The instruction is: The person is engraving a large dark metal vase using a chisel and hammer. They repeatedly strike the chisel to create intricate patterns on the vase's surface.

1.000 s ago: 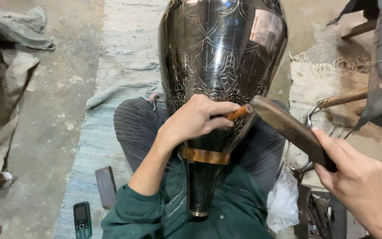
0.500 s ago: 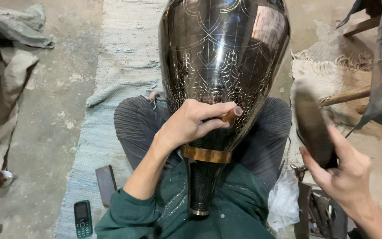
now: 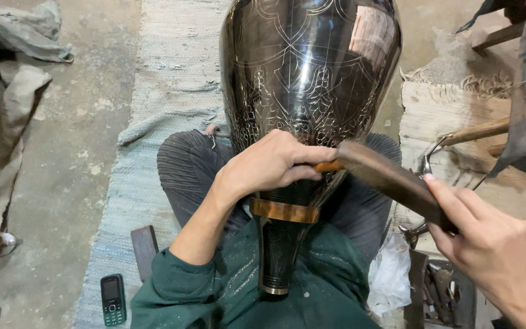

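Note:
A large dark polished metal vase (image 3: 312, 73) with fine engraved patterns lies across my lap, its narrow neck with a copper band (image 3: 284, 210) pointing toward me. My left hand (image 3: 269, 164) rests on the vase's lower body and pinches a small orange-handled chisel (image 3: 327, 166) against the metal. My right hand (image 3: 488, 244) grips a dark wooden mallet (image 3: 391, 180), whose far end sits at the chisel's butt.
I sit on a pale blue woven mat (image 3: 165, 91) over a concrete floor. A small mobile phone (image 3: 112, 298) and a dark block (image 3: 144, 247) lie at the left. Pliers (image 3: 433, 161) and several tools (image 3: 442, 289) rest at the right, beside a white plastic bag (image 3: 391, 274).
The mallet swung away to the right and upright half a second ago, and has now come back down onto the chisel. My left hand stayed on the vase.

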